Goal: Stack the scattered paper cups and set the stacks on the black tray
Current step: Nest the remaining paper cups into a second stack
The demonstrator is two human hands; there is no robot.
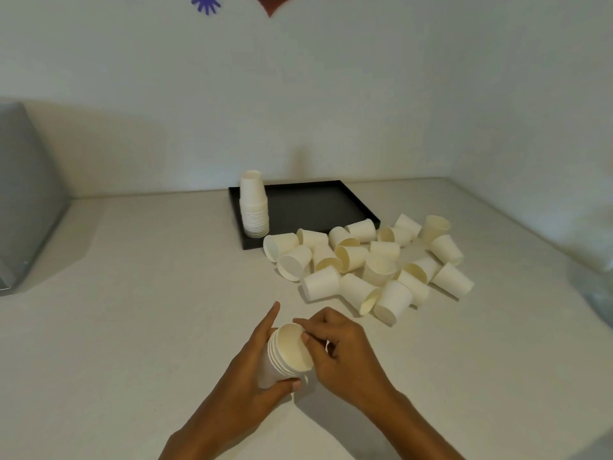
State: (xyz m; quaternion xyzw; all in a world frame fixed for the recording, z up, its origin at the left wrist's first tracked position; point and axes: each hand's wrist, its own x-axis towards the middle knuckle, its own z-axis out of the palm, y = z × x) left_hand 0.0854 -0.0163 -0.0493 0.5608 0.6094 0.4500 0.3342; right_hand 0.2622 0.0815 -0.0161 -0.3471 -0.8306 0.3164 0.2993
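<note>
My left hand [253,376] grips a short stack of nested white paper cups [290,355], tilted with its open mouth facing up and right. My right hand [338,346] pinches the rim of the top cup from the right side. Beyond my hands lies a pile of several loose paper cups [365,263], most on their sides. A black tray [318,200] sits at the back by the wall. One tall upside-down stack of cups [253,204] stands on the tray's left front corner.
The white table [149,293] runs back to a white wall. A grey object [23,194] stands at the far left. Something clear and plastic [597,293] lies at the right edge.
</note>
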